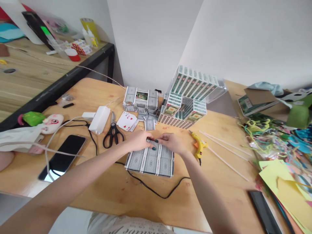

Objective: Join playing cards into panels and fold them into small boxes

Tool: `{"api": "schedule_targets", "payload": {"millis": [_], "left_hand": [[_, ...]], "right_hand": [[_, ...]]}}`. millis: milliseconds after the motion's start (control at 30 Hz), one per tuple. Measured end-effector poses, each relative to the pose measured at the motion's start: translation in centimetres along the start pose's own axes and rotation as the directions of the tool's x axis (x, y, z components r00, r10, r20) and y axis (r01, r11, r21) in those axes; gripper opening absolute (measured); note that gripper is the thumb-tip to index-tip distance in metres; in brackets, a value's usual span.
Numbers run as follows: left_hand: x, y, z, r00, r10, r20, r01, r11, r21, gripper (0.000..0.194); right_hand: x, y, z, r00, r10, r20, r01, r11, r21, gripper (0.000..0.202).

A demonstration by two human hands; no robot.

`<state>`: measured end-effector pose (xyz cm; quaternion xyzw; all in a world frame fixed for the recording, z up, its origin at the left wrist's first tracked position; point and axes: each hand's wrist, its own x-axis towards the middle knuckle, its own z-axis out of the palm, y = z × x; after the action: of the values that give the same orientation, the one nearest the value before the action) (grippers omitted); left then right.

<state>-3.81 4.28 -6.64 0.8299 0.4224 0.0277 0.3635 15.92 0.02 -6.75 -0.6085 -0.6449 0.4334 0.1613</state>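
Note:
In front of me lies a block or panel covered in grey-patterned playing cards [150, 162], side by side with white strips between them. At its far edge, my left hand [141, 140] and my right hand [171, 142] meet with bent fingers. Their fingertips pinch a small grey-patterned card piece [152, 142], partly hidden by the fingers. Just beyond are loose playing cards [126, 121], some face up, and small cut card pieces [149, 124]. Black-handled scissors [112, 132] lie left of my hands. To the right rests a yellow glue gun [200, 144].
Behind stand a card-covered box [140, 98] and stacked card boxes [187, 97]. A phone [65, 156], white adapter [100, 119] and cables are at left. Glue sticks [226, 159], coloured paper [280, 182] and a black case [264, 211] lie right. A black cord [156, 194] crosses the front.

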Motion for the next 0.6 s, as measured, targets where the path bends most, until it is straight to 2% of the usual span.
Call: {"api": "schedule_targets", "payload": {"millis": [100,233,433,600], "left_hand": [[0.0,0.0,0.1,1.000,0.010,-0.006,-0.010,1.000,-0.009,0.036],[0.0,-0.2,0.2,1.000,0.025,-0.011,-0.026,1.000,-0.007,0.034],[0.0,-0.2,0.4,0.999,0.027,-0.022,-0.026,1.000,0.014,0.039],[-0.2,0.0,0.0,0.998,0.053,0.021,-0.054,0.998,0.021,0.045]], "right_hand": [[0.4,-0.7,-0.8,0.995,0.003,0.102,0.002,0.999,-0.047,0.023],[0.8,-1.5,-0.9,0.987,0.003,0.163,0.020,0.990,-0.138,0.021],[0.9,-2.0,-0.5,0.988,-0.020,0.152,0.052,0.976,-0.210,0.028],[1.0,-1.7,-0.3,0.991,0.011,0.131,0.016,0.979,-0.204,0.026]]}}
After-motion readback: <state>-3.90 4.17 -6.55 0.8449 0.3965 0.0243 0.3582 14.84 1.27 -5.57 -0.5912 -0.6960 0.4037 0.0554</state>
